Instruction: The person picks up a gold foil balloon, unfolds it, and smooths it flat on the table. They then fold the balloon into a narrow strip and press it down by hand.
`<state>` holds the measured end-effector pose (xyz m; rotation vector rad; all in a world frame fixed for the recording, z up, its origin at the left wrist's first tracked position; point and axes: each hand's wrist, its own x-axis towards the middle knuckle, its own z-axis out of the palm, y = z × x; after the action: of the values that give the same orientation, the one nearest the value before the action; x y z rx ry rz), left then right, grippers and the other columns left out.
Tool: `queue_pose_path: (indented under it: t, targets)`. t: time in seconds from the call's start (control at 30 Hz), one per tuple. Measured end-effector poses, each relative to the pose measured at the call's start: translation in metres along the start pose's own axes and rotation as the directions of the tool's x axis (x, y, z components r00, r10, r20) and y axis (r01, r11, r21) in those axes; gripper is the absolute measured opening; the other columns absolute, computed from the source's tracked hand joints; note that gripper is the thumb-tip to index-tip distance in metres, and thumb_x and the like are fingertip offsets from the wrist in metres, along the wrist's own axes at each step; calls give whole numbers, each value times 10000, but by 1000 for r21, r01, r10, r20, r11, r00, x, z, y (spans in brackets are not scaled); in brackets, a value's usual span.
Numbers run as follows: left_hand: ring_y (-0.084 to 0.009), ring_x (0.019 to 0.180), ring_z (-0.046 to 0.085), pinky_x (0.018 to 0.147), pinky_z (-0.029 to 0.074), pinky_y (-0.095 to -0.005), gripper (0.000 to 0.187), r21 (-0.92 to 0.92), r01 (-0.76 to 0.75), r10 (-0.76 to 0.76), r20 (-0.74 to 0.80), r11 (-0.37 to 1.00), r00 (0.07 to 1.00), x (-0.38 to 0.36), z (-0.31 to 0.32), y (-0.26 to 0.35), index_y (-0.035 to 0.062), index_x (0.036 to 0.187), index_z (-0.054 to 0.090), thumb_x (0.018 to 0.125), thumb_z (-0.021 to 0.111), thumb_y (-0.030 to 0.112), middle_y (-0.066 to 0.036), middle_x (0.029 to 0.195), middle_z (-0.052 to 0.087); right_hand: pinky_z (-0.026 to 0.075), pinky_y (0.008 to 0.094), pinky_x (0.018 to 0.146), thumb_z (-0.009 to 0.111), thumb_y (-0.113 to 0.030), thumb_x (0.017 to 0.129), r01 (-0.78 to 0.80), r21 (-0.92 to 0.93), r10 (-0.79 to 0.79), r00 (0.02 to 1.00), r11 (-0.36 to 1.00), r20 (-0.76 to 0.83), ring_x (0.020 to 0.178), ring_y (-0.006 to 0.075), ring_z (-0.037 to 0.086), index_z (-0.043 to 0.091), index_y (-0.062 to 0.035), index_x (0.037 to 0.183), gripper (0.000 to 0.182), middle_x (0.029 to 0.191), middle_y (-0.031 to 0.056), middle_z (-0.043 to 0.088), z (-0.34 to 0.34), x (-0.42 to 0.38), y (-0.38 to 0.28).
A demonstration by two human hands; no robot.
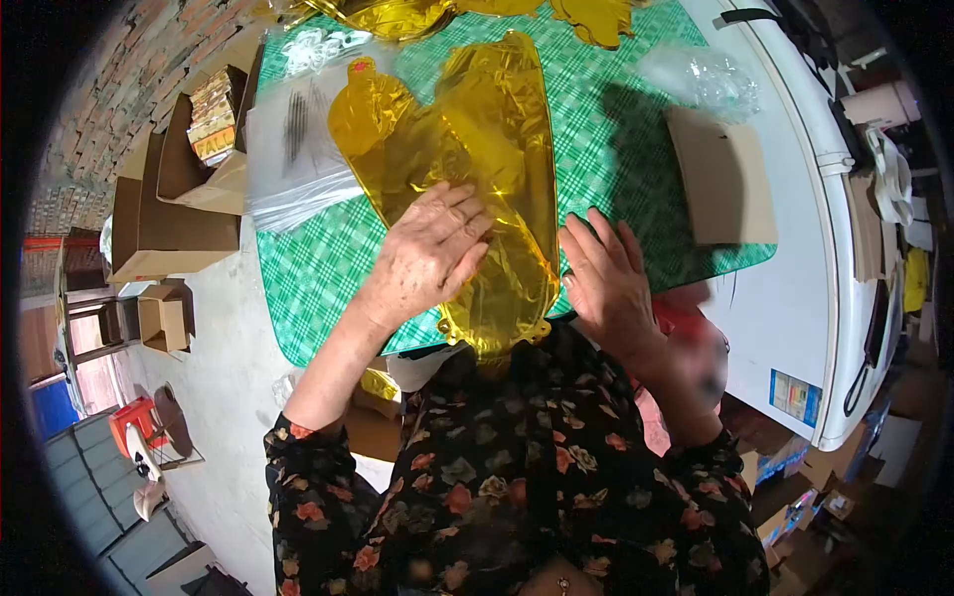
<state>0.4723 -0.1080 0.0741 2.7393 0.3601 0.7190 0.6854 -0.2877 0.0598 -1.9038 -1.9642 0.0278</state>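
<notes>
A flat gold foil piece, shiny and creased, lies on the green checked tabletop and reaches over its near edge. My left hand rests on the middle of the foil, its fingers bent and close together; whether anything is pinched under them is hidden. Beside the foil's right edge, my right hand lies with its fingers spread, the fingertips at or just next to the foil. A small red mark shows on the foil's upper left lobe.
Clear plastic sleeves lie left of the foil, under a white tangle. More gold foil is at the far edge. Crumpled clear plastic and a cardboard piece are on the right. Open cardboard boxes stand at left.
</notes>
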Motion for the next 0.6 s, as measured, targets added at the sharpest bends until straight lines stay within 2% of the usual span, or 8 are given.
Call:
queue_pose_path:
  t: [0.23,0.6]
  targets:
    - [-312,1244,616,1137,447,-464,318,12,-5,5,12,1000,1000,-1,11,4,-3,1159,713,868,725,125,-133,1228,687,302,542,1186,749,-121,821,5,-38,-5,1000,999,1,1430,320,407,567,-40,1382,596,1472,86,503,1,-1,0]
    - [-341,1247,611,1097,483,-436,324,-14,9,-8,22,1000,1000,-5,16,2,-13,1152,707,845,727,90,-154,1246,671,286,564,1182,757,-153,831,13,-40,-13,1000,999,6,1438,343,387,560,-47,1392,604,1498,80,480,2,0,-2]
